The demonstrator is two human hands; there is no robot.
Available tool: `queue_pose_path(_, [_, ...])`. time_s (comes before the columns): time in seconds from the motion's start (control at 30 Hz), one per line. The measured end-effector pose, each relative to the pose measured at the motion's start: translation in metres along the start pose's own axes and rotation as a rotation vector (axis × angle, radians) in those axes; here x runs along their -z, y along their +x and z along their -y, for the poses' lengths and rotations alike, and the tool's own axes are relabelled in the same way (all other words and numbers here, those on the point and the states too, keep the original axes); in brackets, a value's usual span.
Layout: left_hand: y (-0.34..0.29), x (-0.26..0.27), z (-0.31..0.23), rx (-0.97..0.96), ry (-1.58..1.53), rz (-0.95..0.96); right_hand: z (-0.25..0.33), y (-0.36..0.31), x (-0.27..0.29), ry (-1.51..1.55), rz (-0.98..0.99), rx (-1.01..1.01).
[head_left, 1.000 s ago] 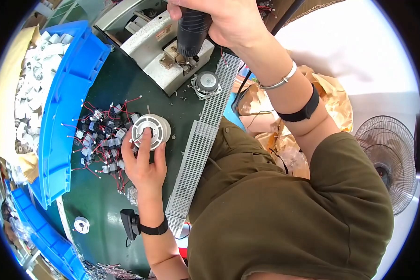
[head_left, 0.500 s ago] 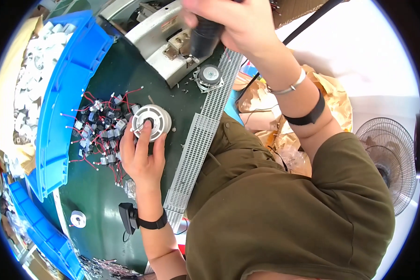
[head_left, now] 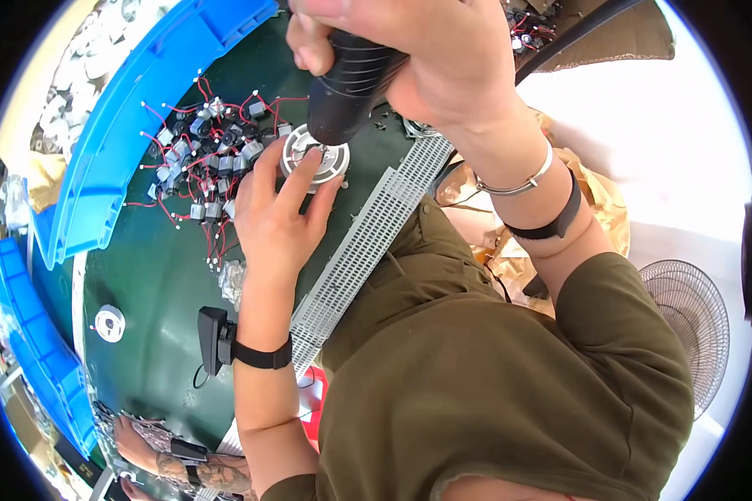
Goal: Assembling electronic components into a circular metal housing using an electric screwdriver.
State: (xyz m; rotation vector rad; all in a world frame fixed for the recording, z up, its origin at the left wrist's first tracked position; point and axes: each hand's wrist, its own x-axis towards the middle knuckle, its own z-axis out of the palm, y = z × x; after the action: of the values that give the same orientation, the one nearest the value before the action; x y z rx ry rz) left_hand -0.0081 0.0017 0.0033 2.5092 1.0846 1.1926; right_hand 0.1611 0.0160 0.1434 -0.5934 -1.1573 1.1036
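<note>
My left hand (head_left: 277, 219) grips a round white plastic housing (head_left: 336, 164) on the green table, its fingers around the near side and one fingertip pressing inside the rim. Wrapped in my right hand (head_left: 447, 71) is a black electric screwdriver (head_left: 344, 93), pointing down. Its nose covers the far part of the housing, so the tip is hidden. Just left of the housing lies a pile of small motors (head_left: 213, 159) with red wires and white connectors.
A blue bin (head_left: 113, 163) of white parts stands at the left. Along the table's near edge runs a perforated strip (head_left: 363, 230). Another white round part (head_left: 109, 323) lies at lower left, near a co-worker's hand (head_left: 138, 447). A fan (head_left: 685, 326) stands at right.
The screwdriver has come down from above the metal fixture onto the housing. My view has shifted, the fixture has left the picture, and a co-worker's hand now shows at lower left.
</note>
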Motion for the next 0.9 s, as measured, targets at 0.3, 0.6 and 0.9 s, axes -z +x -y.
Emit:
queue_pose_path(0.3, [-0.002,-0.002,-0.003,0.041,-0.025,-0.019,0.001,-0.002,-0.002,-0.465,0.068,0.123])
queue_pose_path(0.6, [-0.004,-0.005,-0.006,0.057,-0.063,-0.011,0.010,-0.004,-0.008,-0.800,0.128,0.220])
queue_pose_path(0.9, [0.002,-0.007,-0.002,-0.005,-0.079,-0.053,-0.004,0.004,0.002,-0.854,0.245,0.496])
